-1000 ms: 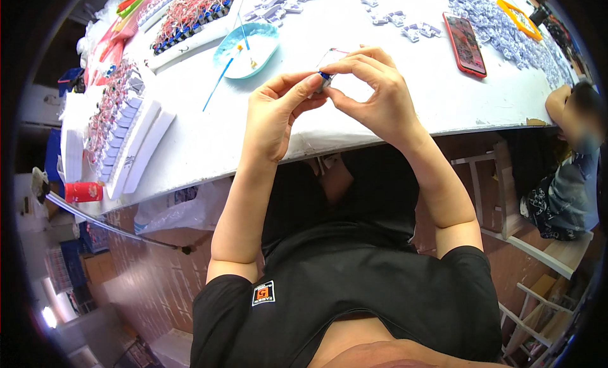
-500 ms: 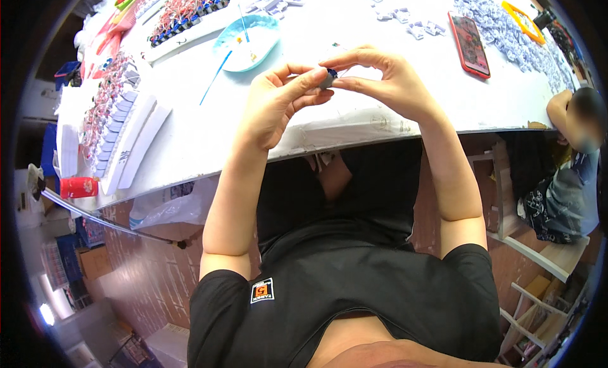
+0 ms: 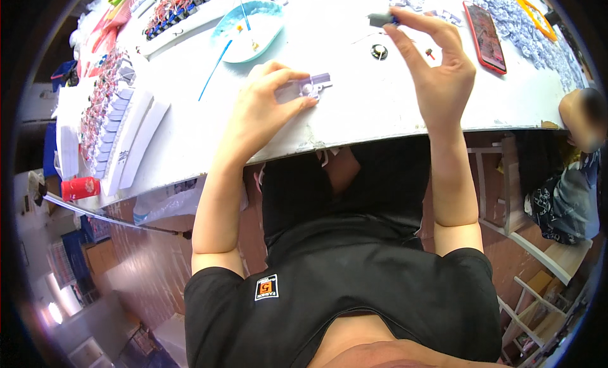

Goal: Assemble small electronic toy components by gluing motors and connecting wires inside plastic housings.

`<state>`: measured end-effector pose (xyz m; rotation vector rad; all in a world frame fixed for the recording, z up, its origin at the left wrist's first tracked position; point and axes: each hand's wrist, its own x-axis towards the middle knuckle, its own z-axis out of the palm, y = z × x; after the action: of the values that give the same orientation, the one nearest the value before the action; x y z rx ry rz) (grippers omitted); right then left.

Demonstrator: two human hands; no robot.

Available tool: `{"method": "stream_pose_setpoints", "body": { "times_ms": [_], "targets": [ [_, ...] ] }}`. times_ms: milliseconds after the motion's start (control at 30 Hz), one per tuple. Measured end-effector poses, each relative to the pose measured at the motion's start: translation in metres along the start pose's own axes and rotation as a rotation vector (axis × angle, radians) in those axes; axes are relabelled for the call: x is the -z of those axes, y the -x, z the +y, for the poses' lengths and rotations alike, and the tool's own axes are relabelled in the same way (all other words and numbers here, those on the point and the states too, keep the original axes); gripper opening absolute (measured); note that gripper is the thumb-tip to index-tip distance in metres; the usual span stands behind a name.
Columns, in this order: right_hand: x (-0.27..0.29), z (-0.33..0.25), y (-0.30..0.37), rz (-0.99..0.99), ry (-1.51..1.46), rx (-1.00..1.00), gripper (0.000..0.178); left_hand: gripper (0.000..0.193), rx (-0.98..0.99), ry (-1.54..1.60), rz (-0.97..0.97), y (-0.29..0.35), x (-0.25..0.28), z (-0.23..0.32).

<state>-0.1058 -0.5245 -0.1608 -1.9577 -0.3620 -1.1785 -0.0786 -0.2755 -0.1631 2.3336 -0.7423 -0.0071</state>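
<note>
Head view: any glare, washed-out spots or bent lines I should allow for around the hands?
Head view: the white tabletop is washed out, so the pale part at the left hand has less contrast than the dark grey part in the right hand; head view: fisheye distortion bows the table edge; head view: a bright light flares lower left.

Left fingers [image 3: 288, 75] curved, right fingers [image 3: 423, 22] pinched
</note>
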Motion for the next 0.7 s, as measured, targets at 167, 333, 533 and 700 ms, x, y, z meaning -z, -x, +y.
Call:
{"method": "stream_pose_setpoints", "body": {
  "times_ms": [167, 333, 533, 700],
  "targets": [
    [-0.04, -0.036, 0.036, -0.286, -0.172, -0.093, 0.02, 0.039, 0.033, 0.079, 0.016, 0.036, 0.012, -0.007],
    [-0.052, -0.035, 0.051, -0.47, -0.131, -0.117, 0.022, 0.04, 0.07, 0.182, 0.039, 0.047, 0.011, -0.016],
    [-0.052, -0.034, 0.053, -0.577, -0.088, -0.107, 0.019, 0.041, 0.071, 0.292, 0.056, 0.053, 0.007, -0.023],
    [-0.051, -0.033, 0.049, -0.588, 0.002, 0.0, 0.018, 0.041, 0.094, 0.343, 0.061, 0.053, 0.007, -0.024]
  ]
}}
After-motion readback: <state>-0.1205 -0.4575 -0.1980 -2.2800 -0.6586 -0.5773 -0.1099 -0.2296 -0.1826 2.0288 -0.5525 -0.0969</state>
